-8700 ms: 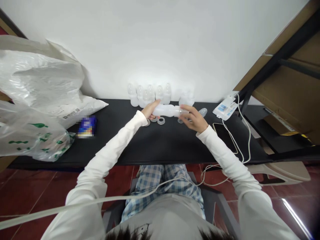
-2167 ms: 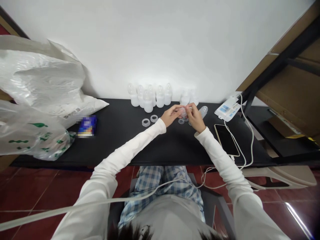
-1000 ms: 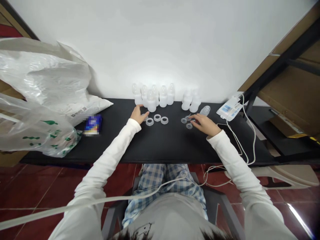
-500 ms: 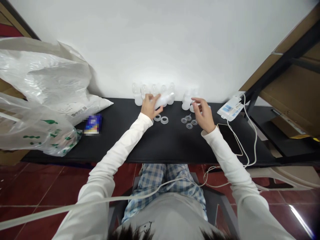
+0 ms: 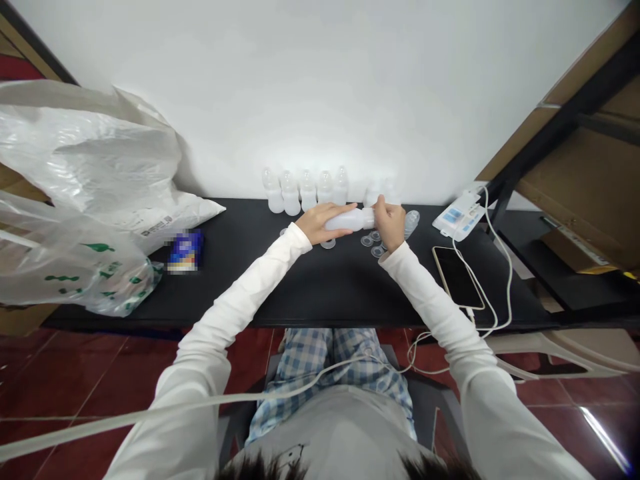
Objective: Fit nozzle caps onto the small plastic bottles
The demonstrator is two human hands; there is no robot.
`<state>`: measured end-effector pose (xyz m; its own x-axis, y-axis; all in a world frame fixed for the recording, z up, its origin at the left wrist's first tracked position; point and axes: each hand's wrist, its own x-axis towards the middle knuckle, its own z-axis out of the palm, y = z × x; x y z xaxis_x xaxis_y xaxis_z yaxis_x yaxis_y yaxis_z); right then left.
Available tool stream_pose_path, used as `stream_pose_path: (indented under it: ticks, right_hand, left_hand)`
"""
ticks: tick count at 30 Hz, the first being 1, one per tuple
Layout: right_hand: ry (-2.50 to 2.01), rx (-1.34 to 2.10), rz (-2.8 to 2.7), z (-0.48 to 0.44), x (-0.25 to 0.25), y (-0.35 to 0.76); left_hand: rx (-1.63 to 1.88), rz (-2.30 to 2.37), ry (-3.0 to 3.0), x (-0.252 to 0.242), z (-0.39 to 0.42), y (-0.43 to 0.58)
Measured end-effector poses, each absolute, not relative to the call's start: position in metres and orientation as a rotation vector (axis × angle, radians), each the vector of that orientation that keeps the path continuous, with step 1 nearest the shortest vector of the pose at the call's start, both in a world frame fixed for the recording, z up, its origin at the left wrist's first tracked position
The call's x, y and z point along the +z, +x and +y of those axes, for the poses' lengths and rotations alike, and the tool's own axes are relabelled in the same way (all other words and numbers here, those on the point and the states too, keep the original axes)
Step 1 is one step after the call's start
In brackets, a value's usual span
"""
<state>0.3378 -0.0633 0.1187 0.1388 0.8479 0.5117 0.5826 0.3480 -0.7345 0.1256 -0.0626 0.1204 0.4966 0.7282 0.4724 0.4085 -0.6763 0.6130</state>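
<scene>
White and lying sideways, one bottle [image 5: 345, 221] is held above the table [image 5: 325, 293]: the left hand [image 5: 319, 223] wraps its body, the right hand [image 5: 391, 223] curls round its top. Five more bottles [image 5: 307, 195] stand beyond the left hand; those behind the right are too blurry to count.

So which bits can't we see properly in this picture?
All in the head view:
Tip of the held bottle: hidden by the right grip.
Whitish ring: partly covered by the left grip.
Blue packet: print blurred into squares.
White bag: cut off by the left edge.
</scene>
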Motion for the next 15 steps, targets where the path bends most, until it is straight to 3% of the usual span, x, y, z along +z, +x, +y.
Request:
stream_pose_path:
  ticks: [9, 15]
  right_hand:
    - [-1.056, 0.117, -1.979, -0.086, 0.113, 0.355]
    - [-1.017, 0.115, -2.358, -0.081, 0.118, 0.37]
  left_hand:
    - [0.323, 0.786, 1.525, 0.151, -0.055, 0.119]
    - [0.322, 0.833, 1.472, 0.144, -0.055, 0.116]
